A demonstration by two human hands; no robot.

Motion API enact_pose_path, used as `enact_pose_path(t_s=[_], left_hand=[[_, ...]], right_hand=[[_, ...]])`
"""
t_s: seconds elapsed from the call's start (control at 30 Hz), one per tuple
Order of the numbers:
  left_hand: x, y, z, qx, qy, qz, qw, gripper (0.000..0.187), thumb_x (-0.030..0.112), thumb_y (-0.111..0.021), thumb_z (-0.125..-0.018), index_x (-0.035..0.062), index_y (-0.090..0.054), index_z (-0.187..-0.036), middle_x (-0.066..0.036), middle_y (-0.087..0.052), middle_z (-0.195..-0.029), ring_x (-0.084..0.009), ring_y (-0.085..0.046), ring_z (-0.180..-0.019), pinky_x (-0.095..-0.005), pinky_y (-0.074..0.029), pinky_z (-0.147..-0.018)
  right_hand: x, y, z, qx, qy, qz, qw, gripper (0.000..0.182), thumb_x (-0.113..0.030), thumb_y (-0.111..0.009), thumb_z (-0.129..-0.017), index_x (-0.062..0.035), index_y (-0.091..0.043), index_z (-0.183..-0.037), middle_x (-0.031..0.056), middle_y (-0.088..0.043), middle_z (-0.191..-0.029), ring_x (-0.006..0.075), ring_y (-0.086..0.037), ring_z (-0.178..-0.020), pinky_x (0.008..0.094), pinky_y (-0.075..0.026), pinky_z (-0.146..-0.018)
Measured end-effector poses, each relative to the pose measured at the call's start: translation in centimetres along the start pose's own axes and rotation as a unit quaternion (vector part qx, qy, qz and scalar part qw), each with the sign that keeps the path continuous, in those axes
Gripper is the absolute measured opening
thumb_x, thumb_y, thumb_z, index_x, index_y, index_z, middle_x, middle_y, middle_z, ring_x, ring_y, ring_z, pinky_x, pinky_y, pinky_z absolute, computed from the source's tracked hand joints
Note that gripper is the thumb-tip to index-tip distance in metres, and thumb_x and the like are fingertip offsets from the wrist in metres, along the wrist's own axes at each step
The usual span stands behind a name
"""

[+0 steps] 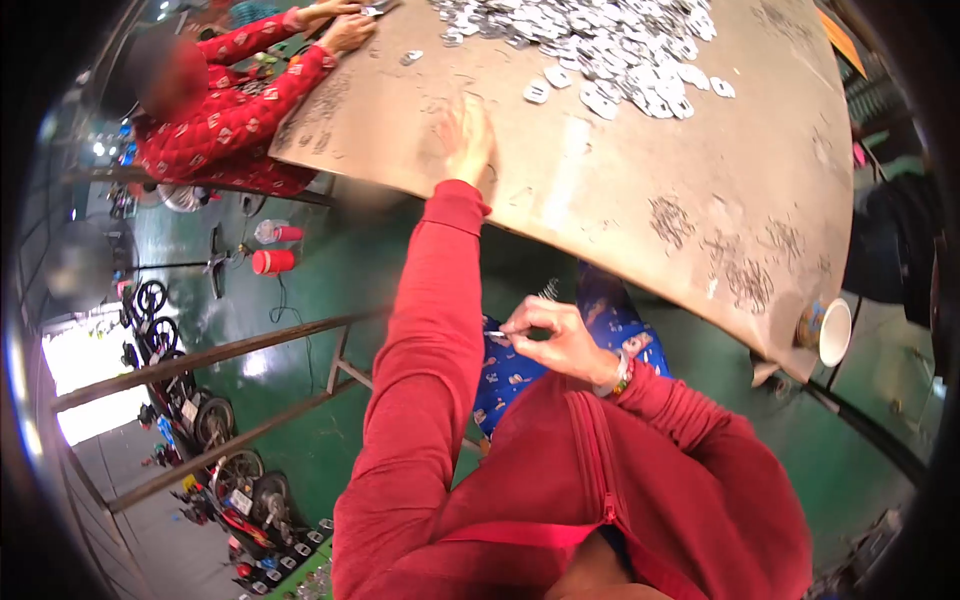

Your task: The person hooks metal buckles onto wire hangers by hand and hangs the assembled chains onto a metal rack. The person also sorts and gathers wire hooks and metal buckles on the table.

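My left hand [466, 142] reaches out over the brown tabletop [600, 185] near its front edge, fingers stretched out and slightly blurred. Beyond it lies a heap of small flat silver pieces with holes [610, 45]. Close to my body, below the table edge, my right hand [562, 340] pinches a small thin light-coloured piece [497, 334] between thumb and fingertips. Most of that piece is covered by the fingers, so I cannot tell its kind. Bunches of thin dark wire pieces [748, 286] lie on the right part of the tabletop.
A paper cup [834, 332] lies tilted at the table's right corner. Across the left corner, a person in a patterned red top [235, 125] works with both hands on the table. A metal rail [210, 365] and parked motorbikes [245, 500] are at the left.
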State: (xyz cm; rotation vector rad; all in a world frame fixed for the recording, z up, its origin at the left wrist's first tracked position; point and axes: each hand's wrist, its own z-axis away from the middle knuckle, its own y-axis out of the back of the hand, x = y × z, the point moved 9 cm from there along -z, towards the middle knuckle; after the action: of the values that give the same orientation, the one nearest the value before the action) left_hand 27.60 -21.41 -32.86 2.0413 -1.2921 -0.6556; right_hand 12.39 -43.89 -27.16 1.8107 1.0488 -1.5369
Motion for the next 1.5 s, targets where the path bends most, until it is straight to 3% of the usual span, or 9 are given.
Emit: enact_pose_path(t_s=[0.37,0.47,0.57,0.63,0.73,0.83,1.03,1.13,1.5], left_hand=[[12.0,7.8,-1.4,-0.369,-0.08,0.389,0.84,0.025,0.021,-0.044,-0.092,-0.0009,-0.053,-0.1,-0.01,-0.058,-0.084,-0.0192,-0.055,-0.078,-0.0338,-0.045,-0.072],[21.5,11.0,4.0,-0.416,-0.041,0.625,0.66,0.032,0.024,-0.042,-0.095,0.0016,-0.054,-0.113,-0.009,-0.061,-0.097,-0.0203,-0.057,-0.092,-0.0341,-0.044,-0.084],[30.0,19.2,4.5,-0.214,-0.278,0.547,0.76,0.02,0.017,-0.054,-0.085,0.0002,-0.059,-0.094,-0.021,-0.058,-0.086,-0.0326,-0.056,-0.076,-0.0384,-0.045,-0.071],[32.9,16.7,6.4,-0.348,-0.097,0.711,0.603,0.019,0.014,-0.047,-0.084,0.0023,-0.057,-0.096,-0.016,-0.056,-0.099,-0.0291,-0.05,-0.103,-0.039,-0.038,-0.091],[33.1,20.3,7.4,-0.013,-0.261,0.483,0.836,0.021,0.022,-0.047,-0.088,0.0062,-0.059,-0.094,-0.014,-0.059,-0.1,-0.0253,-0.055,-0.1,-0.0443,-0.042,-0.087],[32.4,17.5,3.2,-0.39,-0.295,0.38,0.785,0.027,0.016,-0.05,-0.084,0.0023,-0.057,-0.106,-0.016,-0.058,-0.106,-0.0212,-0.055,-0.102,-0.0355,-0.044,-0.086],[6.1,7.2,-4.0,-0.179,0.159,0.587,0.773,0.025,0.021,-0.05,-0.086,0.0056,-0.061,-0.103,-0.011,-0.062,-0.092,-0.0231,-0.058,-0.086,-0.0343,-0.045,-0.08],[0.5,4.4,-6.9,-0.256,0.029,0.237,0.937,0.023,0.02,-0.056,-0.084,0.0107,-0.064,-0.104,-0.01,-0.062,-0.102,-0.0223,-0.056,-0.098,-0.0323,-0.042,-0.088],[2.8,3.9,-6.6,-0.168,-0.176,0.186,0.952,0.011,0.015,-0.052,-0.087,0.0056,-0.055,-0.092,-0.014,-0.058,-0.086,-0.0308,-0.054,-0.084,-0.0391,-0.044,-0.073]], right_hand=[[-0.6,-0.4,2.4,0.028,0.024,-0.028,0.999,0.017,-0.004,-0.058,-0.07,0.0011,-0.065,-0.084,0.0088,-0.056,-0.074,0.0162,-0.057,-0.065,0.0285,-0.047,-0.058],[5.1,-2.0,3.6,0.016,-0.046,-0.002,0.999,0.018,-0.004,-0.058,-0.071,0.0016,-0.064,-0.087,0.0096,-0.058,-0.082,0.0168,-0.057,-0.07,0.0296,-0.047,-0.062],[7.7,-2.5,5.2,-0.004,-0.092,-0.042,0.995,0.019,-0.006,-0.056,-0.074,0.0004,-0.063,-0.091,0.0087,-0.058,-0.087,0.0165,-0.057,-0.076,0.0293,-0.047,-0.066],[8.7,-3.3,5.9,-0.027,-0.114,-0.071,0.991,0.02,-0.007,-0.055,-0.076,-0.0003,-0.062,-0.094,0.0081,-0.058,-0.09,0.0162,-0.057,-0.08,0.0291,-0.047,-0.069],[10.0,-3.8,6.4,-0.056,-0.152,-0.11,0.981,0.02,-0.008,-0.054,-0.079,-0.0014,-0.061,-0.097,0.0072,-0.059,-0.094,0.0158,-0.057,-0.085,0.0288,-0.046,-0.074],[11.1,-4.1,6.2,-0.078,-0.182,-0.142,0.97,0.021,-0.01,-0.052,-0.083,-0.0026,-0.06,-0.101,0.0063,-0.06,-0.099,0.0154,-0.057,-0.091,0.0285,-0.046,-0.078],[2.6,-2.7,2.3,-0.024,-0.02,-0.033,0.999,0.005,0.001,-0.062,-0.073,0.0012,-0.06,-0.078,0.0091,-0.061,-0.078,0.0169,-0.061,-0.074,0.0283,-0.049,-0.065],[2.2,-2.6,1.8,-0.025,-0.013,-0.062,0.998,0.009,0.003,-0.061,-0.073,0.0003,-0.062,-0.082,0.0075,-0.061,-0.08,0.0175,-0.06,-0.074,0.0286,-0.049,-0.067],[1.4,-0.6,0.8,-0.018,-0.01,-0.035,0.999,0.015,0.0,-0.06,-0.073,-0.0004,-0.064,-0.088,0.0096,-0.059,-0.08,0.0201,-0.06,-0.075,0.0306,-0.049,-0.066]])
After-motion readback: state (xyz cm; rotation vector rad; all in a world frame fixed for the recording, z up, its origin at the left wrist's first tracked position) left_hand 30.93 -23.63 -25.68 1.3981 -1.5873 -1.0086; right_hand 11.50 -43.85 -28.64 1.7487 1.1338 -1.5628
